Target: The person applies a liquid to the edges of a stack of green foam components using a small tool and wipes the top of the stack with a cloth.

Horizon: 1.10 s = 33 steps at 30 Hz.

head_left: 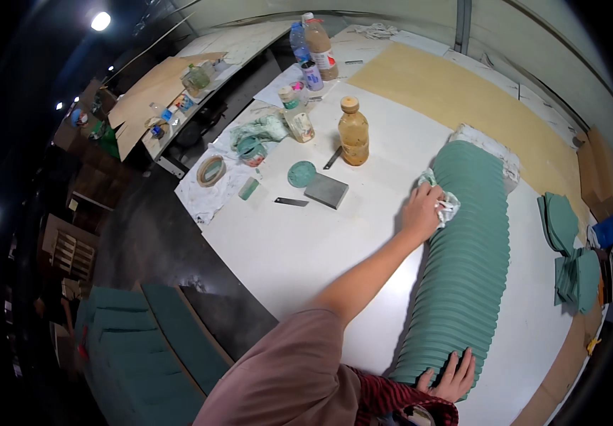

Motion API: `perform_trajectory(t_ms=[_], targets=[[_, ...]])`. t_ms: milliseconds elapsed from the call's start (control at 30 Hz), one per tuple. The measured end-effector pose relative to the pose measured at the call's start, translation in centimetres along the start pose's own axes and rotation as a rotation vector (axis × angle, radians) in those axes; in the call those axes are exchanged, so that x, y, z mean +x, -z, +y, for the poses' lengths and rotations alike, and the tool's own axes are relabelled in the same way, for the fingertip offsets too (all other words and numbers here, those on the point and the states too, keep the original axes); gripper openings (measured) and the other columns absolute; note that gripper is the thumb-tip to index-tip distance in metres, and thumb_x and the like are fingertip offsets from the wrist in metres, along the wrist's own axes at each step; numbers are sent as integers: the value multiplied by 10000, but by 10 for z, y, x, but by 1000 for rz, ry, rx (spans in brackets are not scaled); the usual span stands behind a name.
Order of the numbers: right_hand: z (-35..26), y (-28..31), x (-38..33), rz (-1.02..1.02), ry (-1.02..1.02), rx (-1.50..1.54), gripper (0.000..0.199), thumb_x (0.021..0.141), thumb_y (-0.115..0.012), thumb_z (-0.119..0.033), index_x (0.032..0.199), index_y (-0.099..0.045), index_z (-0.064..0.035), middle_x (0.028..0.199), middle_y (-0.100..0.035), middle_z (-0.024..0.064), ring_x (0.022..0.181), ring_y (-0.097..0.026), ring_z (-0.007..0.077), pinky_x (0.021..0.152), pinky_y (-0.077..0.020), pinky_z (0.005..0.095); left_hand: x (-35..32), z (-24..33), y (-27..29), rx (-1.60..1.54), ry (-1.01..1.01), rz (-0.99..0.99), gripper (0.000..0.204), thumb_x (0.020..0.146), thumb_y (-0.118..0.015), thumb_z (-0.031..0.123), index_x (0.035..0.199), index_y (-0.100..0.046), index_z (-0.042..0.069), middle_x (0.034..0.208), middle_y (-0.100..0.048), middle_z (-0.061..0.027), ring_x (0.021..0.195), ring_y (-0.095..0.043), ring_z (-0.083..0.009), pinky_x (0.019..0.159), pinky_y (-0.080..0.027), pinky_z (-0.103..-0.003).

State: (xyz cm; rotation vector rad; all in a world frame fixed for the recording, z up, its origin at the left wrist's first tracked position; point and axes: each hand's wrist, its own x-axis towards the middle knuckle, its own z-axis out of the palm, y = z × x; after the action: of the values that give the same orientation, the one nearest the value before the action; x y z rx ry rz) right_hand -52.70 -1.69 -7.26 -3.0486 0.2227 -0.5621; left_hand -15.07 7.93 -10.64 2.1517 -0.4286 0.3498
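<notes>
A long, green, ribbed curved panel (463, 241) lies lengthwise on the white worktable, its far end against a white wrapped block (498, 153). My left hand (424, 211) reaches along its left side. It is closed on a crumpled white rag (448, 206) with green smears, pressed to the panel's left edge near the far end. At the near end my right hand (452, 378) lies flat on the ribs with fingers apart, holding nothing.
A bottle of amber liquid (355, 135), a grey block (326, 190), a green lid (301, 174), a dark blade (291, 202) and a tape roll (211, 171) sit left of the panel. Green curved pieces (561, 220) lie at the right edge. Another green panel (136, 341) stands lower left.
</notes>
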Motion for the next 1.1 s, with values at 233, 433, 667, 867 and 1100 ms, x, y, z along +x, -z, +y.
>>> perform_trajectory(t_ms=[233, 433, 667, 867, 1100], targets=[[-14, -1, 14, 138, -132, 21, 545, 734, -594, -368, 1155, -653, -26, 1304, -597, 255, 1143, -561, 455, 922, -424, 570, -37, -60, -1, 141, -152, -7, 256, 756, -621, 10, 981, -617, 131, 1009, -581, -107, 963, -583, -338, 787, -494, -463], [-18, 7, 19, 87, -176, 85, 570, 672, -626, -284, 1191, -632, -48, 1327, -581, 245, 1179, -540, 436, 918, -424, 537, -6, -77, 77, 236, -23, -59, 203, 748, -608, -8, 942, -611, 52, 1053, -588, -155, 935, -586, -374, 810, -491, -462], [-20, -2, 15, 134, -167, 100, 519, 689, -619, -348, 1146, -673, -108, 1278, -633, 200, 1129, -587, 398, 875, -423, 507, 24, 11, 25, 38, -389, -105, 579, 770, -480, -82, 1300, -620, 105, 1339, -554, -152, 1206, -530, -351, 1032, -433, -414], [-17, 2, 9, 129, -228, 76, 514, 711, -619, -360, 1177, -655, -145, 1288, -634, 176, 1132, -587, 382, 892, -419, 506, -44, -51, 40, 54, -268, -331, 580, 747, -463, -104, 1255, -659, 95, 1281, -610, -151, 1123, -554, -357, 1004, -452, -414], [-22, 1, 14, 131, -209, 73, 503, 754, -598, -391, 1193, -646, -150, 1290, -633, 176, 1129, -590, 379, 891, -421, 511, 0, 12, 33, -171, -386, -134, 655, 690, -440, -101, 1260, -667, 125, 1262, -635, -149, 1038, -566, -344, 957, -463, -379]])
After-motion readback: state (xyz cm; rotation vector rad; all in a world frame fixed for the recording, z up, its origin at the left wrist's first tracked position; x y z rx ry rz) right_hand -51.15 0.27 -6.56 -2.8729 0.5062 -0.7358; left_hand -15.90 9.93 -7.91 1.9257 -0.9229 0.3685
